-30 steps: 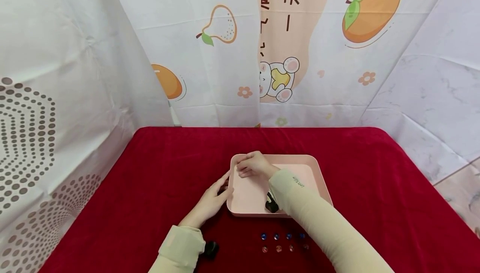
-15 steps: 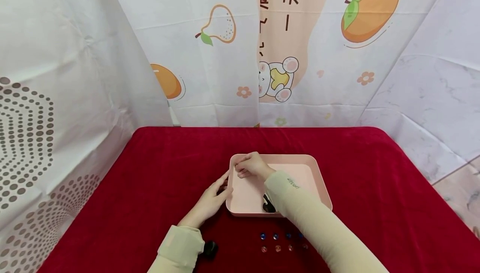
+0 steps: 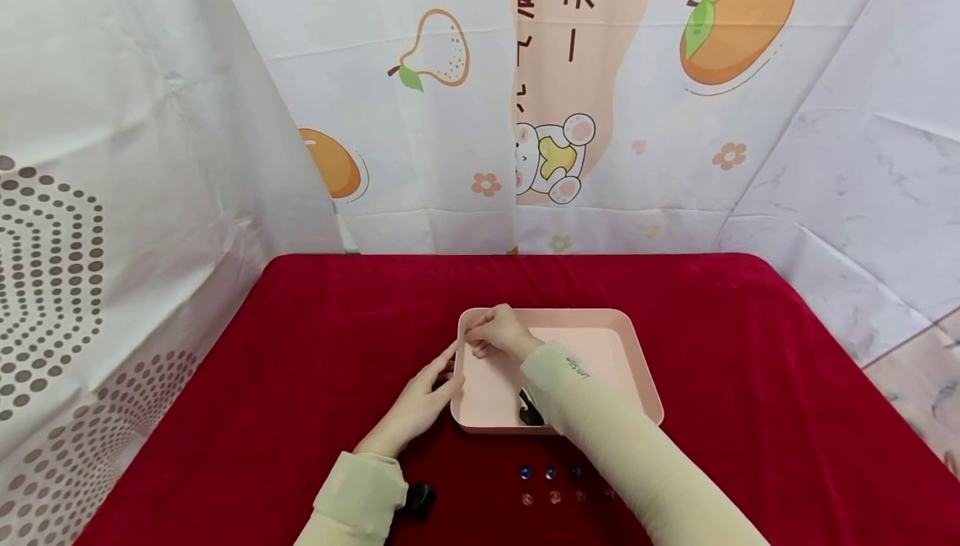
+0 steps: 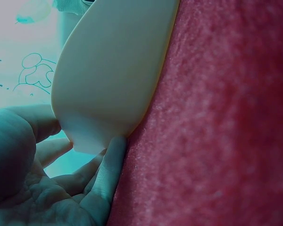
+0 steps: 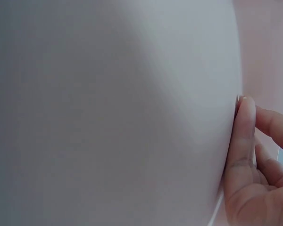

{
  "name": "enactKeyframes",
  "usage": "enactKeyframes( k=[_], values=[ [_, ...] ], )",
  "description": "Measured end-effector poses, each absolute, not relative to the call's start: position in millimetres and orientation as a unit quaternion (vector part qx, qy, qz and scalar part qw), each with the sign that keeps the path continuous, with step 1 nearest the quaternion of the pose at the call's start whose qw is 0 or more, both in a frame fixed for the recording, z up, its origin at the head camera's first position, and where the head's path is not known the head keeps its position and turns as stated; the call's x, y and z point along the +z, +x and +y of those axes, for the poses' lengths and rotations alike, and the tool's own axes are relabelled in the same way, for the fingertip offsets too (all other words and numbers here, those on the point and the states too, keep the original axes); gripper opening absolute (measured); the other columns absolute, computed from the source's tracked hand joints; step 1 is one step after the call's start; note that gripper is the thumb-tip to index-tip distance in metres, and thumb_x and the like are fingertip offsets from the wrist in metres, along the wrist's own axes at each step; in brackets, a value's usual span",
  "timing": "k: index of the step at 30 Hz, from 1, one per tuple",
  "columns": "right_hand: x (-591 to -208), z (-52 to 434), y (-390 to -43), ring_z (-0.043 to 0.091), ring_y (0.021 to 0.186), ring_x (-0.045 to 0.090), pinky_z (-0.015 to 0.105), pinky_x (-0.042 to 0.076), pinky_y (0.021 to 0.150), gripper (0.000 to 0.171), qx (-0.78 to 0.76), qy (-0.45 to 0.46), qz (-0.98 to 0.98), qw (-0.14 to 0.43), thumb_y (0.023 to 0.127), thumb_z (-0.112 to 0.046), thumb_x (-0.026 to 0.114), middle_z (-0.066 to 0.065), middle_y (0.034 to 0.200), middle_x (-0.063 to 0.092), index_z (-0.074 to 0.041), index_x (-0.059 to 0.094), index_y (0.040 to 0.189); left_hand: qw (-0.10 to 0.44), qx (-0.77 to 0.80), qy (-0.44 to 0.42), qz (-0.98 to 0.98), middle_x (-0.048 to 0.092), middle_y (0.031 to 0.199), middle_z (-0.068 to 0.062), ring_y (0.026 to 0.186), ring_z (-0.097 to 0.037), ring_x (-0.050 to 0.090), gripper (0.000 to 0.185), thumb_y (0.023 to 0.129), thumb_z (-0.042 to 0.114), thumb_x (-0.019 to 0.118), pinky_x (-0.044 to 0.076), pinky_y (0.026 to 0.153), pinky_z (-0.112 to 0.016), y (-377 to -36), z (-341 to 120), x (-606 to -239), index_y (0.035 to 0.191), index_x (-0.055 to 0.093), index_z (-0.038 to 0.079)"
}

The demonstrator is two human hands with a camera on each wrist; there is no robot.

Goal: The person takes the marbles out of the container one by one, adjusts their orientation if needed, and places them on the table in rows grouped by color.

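Shallow pink rectangular plastic tray (image 3: 600,346) sits mid-table on the red velvety cloth (image 3: 300,338). Left hand (image 3: 416,404) has fingers nearly straight, pressed flat against the tray's left outer wall (image 4: 108,84), gripping nothing. Right hand (image 3: 498,331) is curled over the far-left corner, fingertips (image 5: 245,117) against the wall; whether it pinches the rim, I can't tell. Tray looks light, rigid, smooth, so likely slippery on bare skin, but the cloth should resist sliding. Best purchase: rolled rim at opposite sides. Small glass beads (image 3: 551,483) lie just in front of the tray.
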State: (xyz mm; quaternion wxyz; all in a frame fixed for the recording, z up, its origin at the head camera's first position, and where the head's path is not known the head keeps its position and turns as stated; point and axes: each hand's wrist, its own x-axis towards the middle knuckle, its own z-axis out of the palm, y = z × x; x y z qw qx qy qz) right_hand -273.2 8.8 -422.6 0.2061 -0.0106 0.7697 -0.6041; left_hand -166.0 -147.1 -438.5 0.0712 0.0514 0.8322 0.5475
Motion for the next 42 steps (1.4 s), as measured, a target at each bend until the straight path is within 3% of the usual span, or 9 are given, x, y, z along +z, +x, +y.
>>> enactKeyframes(
  k=[11, 18, 34, 42],
  values=[
    [-419.9, 10.4, -271.6, 0.009, 0.049, 0.06, 0.026, 0.058, 0.057, 0.005, -0.6, -0.018, 0.774, 0.203, 0.085, 0.005, 0.069, 0.007, 0.067, 0.066, 0.006, 0.065, 0.085, 0.069, 0.543, 0.057, 0.835, 0.058, 0.135, -0.01, 0.124, -0.027, 0.057, 0.057, 0.101, 0.019, 0.056, 0.045, 0.102, -0.045, -165.9, -146.9, -438.3, 0.155, 0.037, 0.019],
    [-419.1, 13.6, -274.7, 0.011, 0.053, 0.063, 0.028, 0.059, 0.062, 0.012, -0.607, -0.019, 0.764, 0.217, 0.09, 0.002, 0.062, 0.019, 0.081, 0.073, 0.011, 0.068, 0.095, 0.071, 0.549, 0.054, 0.831, 0.058, 0.135, -0.009, 0.124, -0.026, 0.056, 0.056, 0.101, 0.021, 0.057, 0.044, 0.103, -0.047, -166.1, -147.0, -437.9, 0.154, 0.038, 0.021],
    [-412.2, 29.9, -277.1, 0.014, 0.063, 0.067, 0.033, 0.06, 0.07, 0.01, -0.633, -0.024, 0.733, 0.246, 0.09, -0.003, 0.061, 0.011, 0.078, 0.071, 0.005, 0.065, 0.096, 0.07, 0.546, 0.052, 0.833, 0.059, 0.134, -0.009, 0.123, -0.026, 0.057, 0.056, 0.101, 0.019, 0.057, 0.044, 0.102, -0.044, -166.3, -145.5, -438.2, 0.154, 0.038, 0.019],
    [-397.4, 44.6, -276.6, 0.012, 0.065, 0.068, 0.026, 0.059, 0.068, 0.026, -0.657, -0.041, 0.718, 0.227, 0.091, -0.002, 0.061, 0.007, 0.076, 0.07, 0.013, 0.064, 0.112, 0.063, 0.534, 0.052, 0.841, 0.059, 0.133, -0.011, 0.123, -0.026, 0.056, 0.056, 0.101, 0.019, 0.056, 0.043, 0.103, -0.044, -166.4, -146.8, -440.1, 0.154, 0.038, 0.018]
  ],
)
